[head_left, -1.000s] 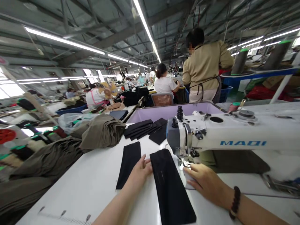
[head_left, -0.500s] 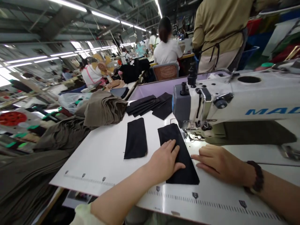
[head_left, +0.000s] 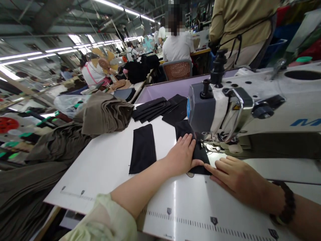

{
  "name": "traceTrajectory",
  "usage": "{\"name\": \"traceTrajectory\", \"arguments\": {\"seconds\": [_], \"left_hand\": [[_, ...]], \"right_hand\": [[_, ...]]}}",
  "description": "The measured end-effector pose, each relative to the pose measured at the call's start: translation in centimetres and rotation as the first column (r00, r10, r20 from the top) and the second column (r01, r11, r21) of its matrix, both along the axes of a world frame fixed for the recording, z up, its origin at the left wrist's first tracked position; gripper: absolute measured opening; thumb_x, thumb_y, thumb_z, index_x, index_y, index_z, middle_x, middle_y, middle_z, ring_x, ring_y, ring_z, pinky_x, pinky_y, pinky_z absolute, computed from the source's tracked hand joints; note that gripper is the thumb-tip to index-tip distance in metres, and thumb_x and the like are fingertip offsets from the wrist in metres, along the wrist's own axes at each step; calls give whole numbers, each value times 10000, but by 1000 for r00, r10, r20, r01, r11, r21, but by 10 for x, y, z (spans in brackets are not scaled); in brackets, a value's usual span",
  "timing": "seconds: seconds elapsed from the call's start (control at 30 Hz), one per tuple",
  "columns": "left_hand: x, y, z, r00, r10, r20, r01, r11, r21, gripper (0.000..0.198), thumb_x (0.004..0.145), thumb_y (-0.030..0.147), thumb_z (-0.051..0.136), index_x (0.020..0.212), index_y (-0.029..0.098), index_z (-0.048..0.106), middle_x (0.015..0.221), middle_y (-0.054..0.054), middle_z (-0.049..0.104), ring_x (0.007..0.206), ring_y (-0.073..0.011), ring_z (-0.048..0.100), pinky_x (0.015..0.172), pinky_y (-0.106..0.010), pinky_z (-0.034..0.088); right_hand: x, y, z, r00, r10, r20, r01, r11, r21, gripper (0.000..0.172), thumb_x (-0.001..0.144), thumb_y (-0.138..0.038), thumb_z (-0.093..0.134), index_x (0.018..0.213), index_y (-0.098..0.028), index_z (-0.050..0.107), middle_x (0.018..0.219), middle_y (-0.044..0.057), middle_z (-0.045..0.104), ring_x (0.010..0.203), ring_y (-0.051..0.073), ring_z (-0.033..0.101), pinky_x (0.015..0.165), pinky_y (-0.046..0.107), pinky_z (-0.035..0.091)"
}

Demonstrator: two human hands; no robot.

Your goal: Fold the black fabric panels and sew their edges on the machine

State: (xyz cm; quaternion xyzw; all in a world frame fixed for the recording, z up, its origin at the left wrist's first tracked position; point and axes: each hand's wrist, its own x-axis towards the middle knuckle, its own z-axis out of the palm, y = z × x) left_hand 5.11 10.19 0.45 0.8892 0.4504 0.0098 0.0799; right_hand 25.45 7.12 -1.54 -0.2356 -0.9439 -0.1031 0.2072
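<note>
A black cloth panel (head_left: 200,154) lies on the white tabletop just left of the sewing machine (head_left: 265,125), its right edge close beside the metal presser foot (head_left: 213,148). The left hand (head_left: 182,155) rests palm down on this panel, fingers extended and grasping nothing. The right hand (head_left: 238,175), in front of the machine, points its index finger onto the panel's near right corner, the other fingers bent; whether it pinches the cloth I cannot tell. A dark beaded bracelet (head_left: 286,202) circles the right wrist.

On the machine's arm a large blue "M" can be read, the lettering after it cut off. In front of the machine, a printed ruler scale (head_left: 190,222) carries markers reading "10" and "0".

Further left of the machine lies a second black panel (head_left: 142,149); behind that, a fanned stack of black panels (head_left: 151,109). A brownish-grey fabric pile (head_left: 104,113) sits farther left, and olive cloth (head_left: 281,144) lies under the machine's arm. Beyond the machine, a person in white (head_left: 178,47) sits on a chair (head_left: 178,69).
</note>
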Motion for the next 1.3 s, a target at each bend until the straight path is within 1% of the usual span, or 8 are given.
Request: {"name": "traceTrajectory", "arguments": {"seconds": [0.2,0.4,0.67,0.83,1.03,1.17,1.23,1.3], "left_hand": [[-2,13,-1,999,-21,37,22,999,-27,672,845,509,541,1265,-2,424,1384,-259,358,1332,-352,274,1096,-496,214],[-5,19,-1,996,-54,76,57,998,-29,607,849,487,551,1240,32,455,1336,-234,435,1307,-346,327,1087,-503,241],[-5,21,-1,995,-50,88,55,998,-45,624,841,478,570,1248,21,448,1363,-240,398,1347,-386,216,1081,-527,235],[-6,21,-2,994,-50,92,55,997,-47,625,844,478,566,1250,19,444,1361,-242,401,1347,-390,212,1076,-535,239],[-6,22,-4,994,-63,85,65,998,-23,631,847,495,551,1248,20,444,1377,-250,375,1353,-383,202,1070,-533,252],[-7,25,-6,994,-86,73,83,996,43,612,854,508,531,1227,29,459,1364,-249,389,1332,-377,261,1049,-543,279],[-8,21,-5,991,-112,76,103,989,108,586,845,509,547,1190,39,493,1318,-235,445,1290,-363,341,1032,-530,310],[-9,14,-3,979,-186,85,171,972,164,472,858,452,561,1119,58,550,1217,-190,536,1195,-322,457,999,-470,374]], "right_hand": [[0,6,-7,998,-60,1,60,998,-32,333,964,-281,323,1040,-130,610,705,30,530,661,144,500,643,304,342],[0,6,-13,996,-92,-10,92,995,-36,342,962,-305,327,1066,-117,593,727,36,535,662,148,517,634,304,341],[-1,7,-11,996,-89,-28,88,995,-49,336,963,-296,324,1083,-113,580,724,26,537,646,145,528,613,302,333],[-2,5,-12,993,-105,-49,101,993,-68,328,964,-287,323,1110,-120,565,720,15,540,619,138,524,589,297,329],[-2,5,-10,993,-103,-56,98,991,-87,337,965,-306,320,1090,-120,572,719,20,554,627,137,535,598,294,349],[-2,7,-10,991,-123,-56,119,989,-83,369,968,-323,299,1083,-108,575,744,36,572,636,142,540,571,292,351],[-1,7,-9,993,-103,-58,98,992,-80,373,969,-321,295,1069,-107,584,742,38,573,641,143,540,574,292,355],[-1,7,-6,996,-53,-75,46,994,-94,357,970,-302,298,1029,-120,600,717,28,564,633,136,531,585,291,357]]}}
